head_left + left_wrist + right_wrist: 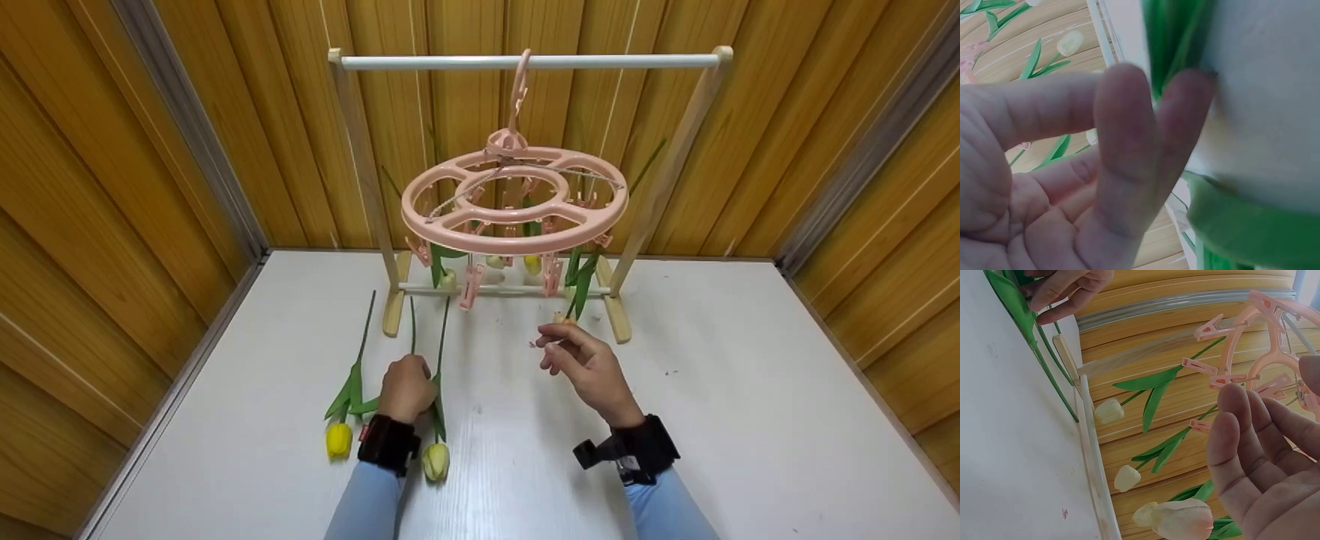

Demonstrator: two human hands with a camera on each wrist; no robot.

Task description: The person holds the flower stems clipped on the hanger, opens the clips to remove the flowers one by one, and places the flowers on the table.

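Note:
My left hand [407, 388] is low over the middle tulip on the table, its thumb and a finger pinching the green leaves [1176, 39] near the stem. My hand and wrist hide this tulip's bloom in the head view. On its left lies a yellow tulip [339, 441]; on its right, a pale yellow-green tulip [436, 461]. My right hand [592, 367] is raised with loosely bent fingers and holds nothing. Just beyond its fingertips hangs a cream-and-pink tulip [1182, 518]. Above is a pink round clip hanger [515, 244] with several tulips clipped bloom-down.
The hanger hooks over the white bar [420, 63] of a wooden stand [651, 187] on the white table [750, 420]. Empty pink clips [471, 287] dangle from the ring's front. Wood-patterned walls [247, 127] enclose the back and sides.

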